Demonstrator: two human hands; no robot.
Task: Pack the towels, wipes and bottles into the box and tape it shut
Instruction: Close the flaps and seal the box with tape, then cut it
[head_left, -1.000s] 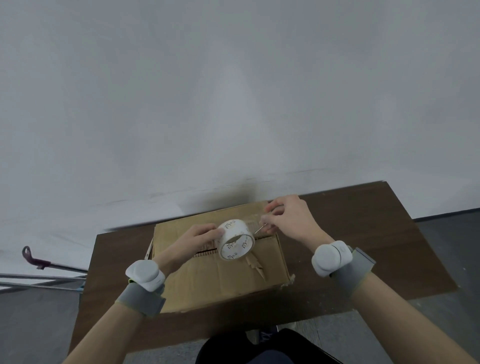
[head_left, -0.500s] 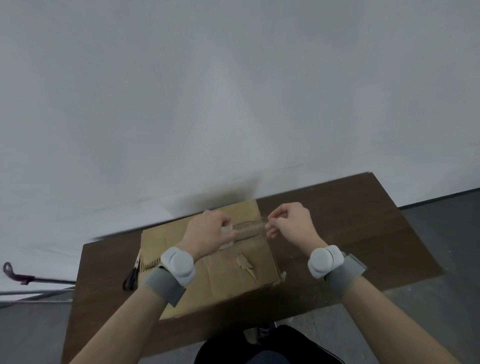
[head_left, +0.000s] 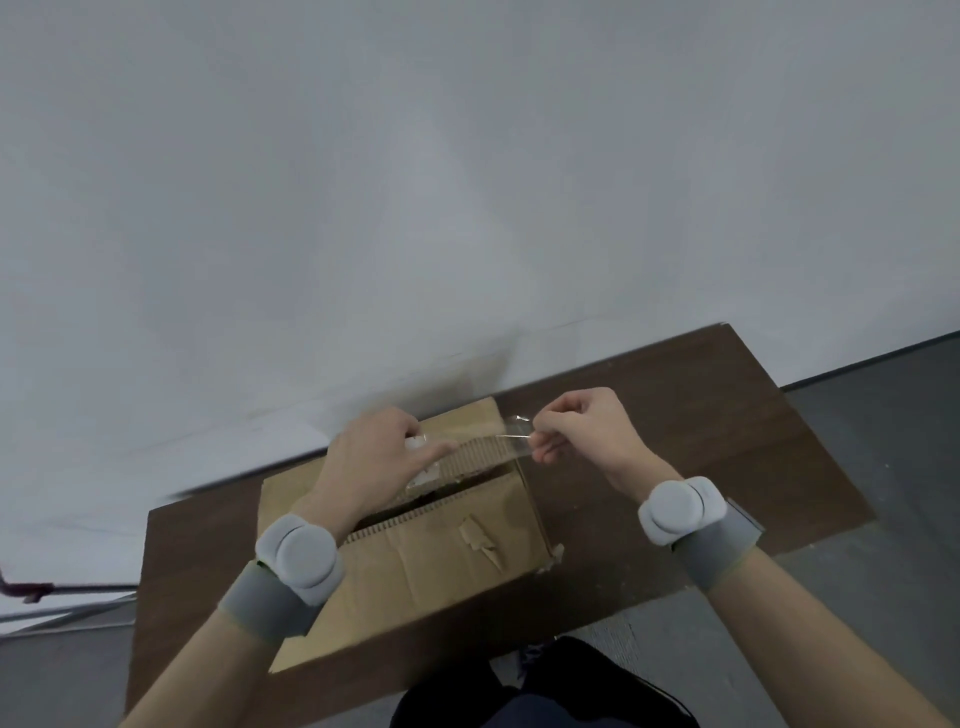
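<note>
While the left hand (head_left: 371, 457) grips what seems a tape roll (head_left: 423, 460), the right hand (head_left: 582, 431) pinches clear tape (head_left: 506, 441) above the box (head_left: 441, 551).

Bare forearms, each wrist wearing a grey strap (head_left: 265, 605) carrying a rounded pale-grey puck (head_left: 679, 510), possibly a sensor.

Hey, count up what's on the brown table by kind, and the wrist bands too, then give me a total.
Brown cardboard box: 1
White roll of clear tape: 1
Grey wrist bands with white round pods: 2
Total: 4
</note>
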